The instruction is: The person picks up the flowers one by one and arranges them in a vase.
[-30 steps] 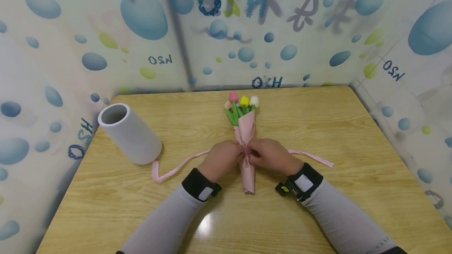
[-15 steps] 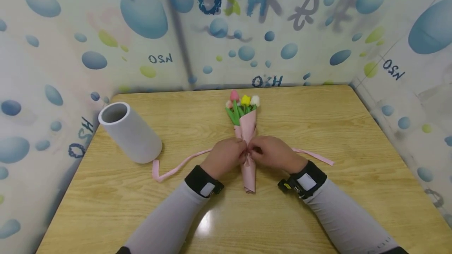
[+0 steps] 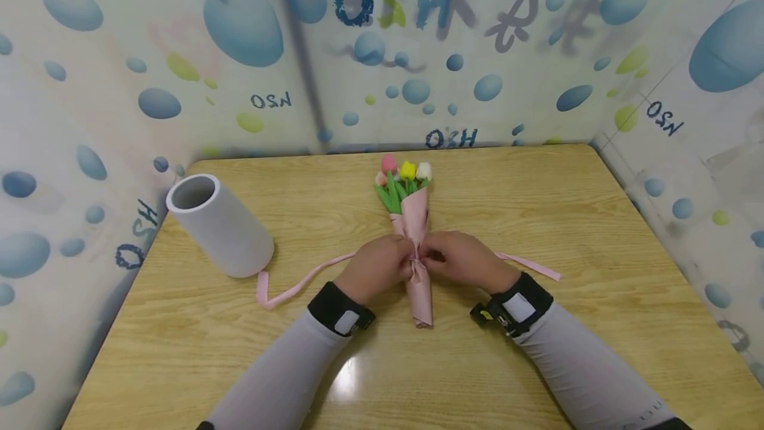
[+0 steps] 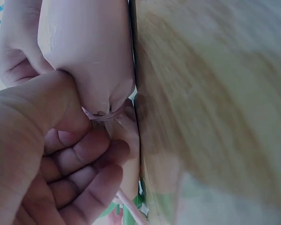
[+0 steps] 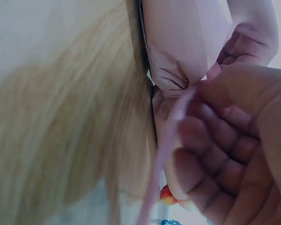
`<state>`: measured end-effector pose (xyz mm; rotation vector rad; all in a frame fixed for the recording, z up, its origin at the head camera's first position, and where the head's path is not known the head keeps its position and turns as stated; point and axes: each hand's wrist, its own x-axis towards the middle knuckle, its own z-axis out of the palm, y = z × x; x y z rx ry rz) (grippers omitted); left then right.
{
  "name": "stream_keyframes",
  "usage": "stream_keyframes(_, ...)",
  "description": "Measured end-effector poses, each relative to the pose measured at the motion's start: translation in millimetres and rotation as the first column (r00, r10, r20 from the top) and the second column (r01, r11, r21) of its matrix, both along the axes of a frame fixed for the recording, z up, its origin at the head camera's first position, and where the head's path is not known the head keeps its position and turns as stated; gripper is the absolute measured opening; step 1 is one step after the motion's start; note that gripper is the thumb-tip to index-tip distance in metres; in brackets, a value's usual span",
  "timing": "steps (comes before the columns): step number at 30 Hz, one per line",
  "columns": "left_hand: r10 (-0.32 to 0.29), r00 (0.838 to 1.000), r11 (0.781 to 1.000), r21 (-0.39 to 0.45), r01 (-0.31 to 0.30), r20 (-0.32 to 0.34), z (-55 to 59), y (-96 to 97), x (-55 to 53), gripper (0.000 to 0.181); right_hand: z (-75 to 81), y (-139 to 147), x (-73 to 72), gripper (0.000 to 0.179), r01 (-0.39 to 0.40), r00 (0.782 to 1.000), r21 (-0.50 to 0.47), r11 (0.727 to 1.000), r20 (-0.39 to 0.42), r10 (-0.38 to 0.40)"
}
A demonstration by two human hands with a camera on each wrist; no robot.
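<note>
A small bouquet of tulips (image 3: 408, 171), pink, yellow and white with green leaves, lies on the table wrapped in pink paper (image 3: 420, 294). A thin pink ribbon (image 3: 310, 275) cinches the wrap at its middle, gathering it into creases; its tails run out to both sides. My left hand (image 3: 379, 267) pinches the ribbon at the cinched waist from the left, thumb and forefinger together, other fingers curled. From the right, my right hand (image 3: 465, 261) pinches the ribbon there too, and a ribbon tail (image 5: 166, 150) trails from its fingers. The knot is mostly hidden behind the fingertips.
A white cylindrical vase (image 3: 223, 227) stands at the left, near the left ribbon tail's end. The wooden table (image 3: 597, 350) meets patterned walls (image 3: 382, 85) at the back and sides.
The flower heads have shifted slightly left, so the bouquet tilts a little more. Both hands stay at the cinched middle with only small movements.
</note>
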<state>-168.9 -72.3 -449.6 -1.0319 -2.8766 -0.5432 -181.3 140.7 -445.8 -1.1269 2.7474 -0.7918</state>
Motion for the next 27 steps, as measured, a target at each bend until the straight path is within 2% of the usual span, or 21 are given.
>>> stream_keyframes(5, -0.010, 1.000, 1.000, 0.012, 0.010, -0.008, -1.2, -1.7, -0.7, 0.013, -2.0, -1.7, 0.2, 0.003, -0.017, 0.998, -0.017, 1.000, -0.059, 0.016)
stream_keyframes(12, -0.031, 0.999, 0.999, 0.021, 0.032, -0.029, -1.4, -2.3, -0.9, 0.013, -0.8, -2.5, 0.9, 0.005, 0.041, 0.999, -0.050, 0.998, 0.018, -0.040)
stream_keyframes(16, -0.033, 0.999, 0.999, 0.038, 0.033, -0.012, -0.8, -1.8, -0.8, 0.014, -2.1, -1.9, -0.1, 0.004, 0.038, 0.999, -0.010, 0.999, -0.037, -0.038)
stream_keyframes(22, 0.037, 0.998, 0.998, 0.044, -0.039, 0.053, 1.4, -0.7, 0.6, 0.014, -5.0, -2.1, -0.7, 0.004, 0.019, 0.994, 0.022, 1.000, -0.112, -0.016)
stream_keyframes(24, 0.047, 0.998, 0.998, 0.027, -0.048, 0.047, 2.7, -0.4, 1.6, 0.013, -5.0, -2.2, -0.5, 0.004, 0.003, 0.991, 0.031, 1.000, -0.133, 0.001)
stream_keyframes(27, 0.036, 0.999, 0.999, -0.021, -0.036, 0.003, 4.4, 0.6, 3.3, 0.012, -4.8, -2.2, -0.5, 0.005, -0.014, 0.988, 0.044, 0.999, -0.151, 0.020)
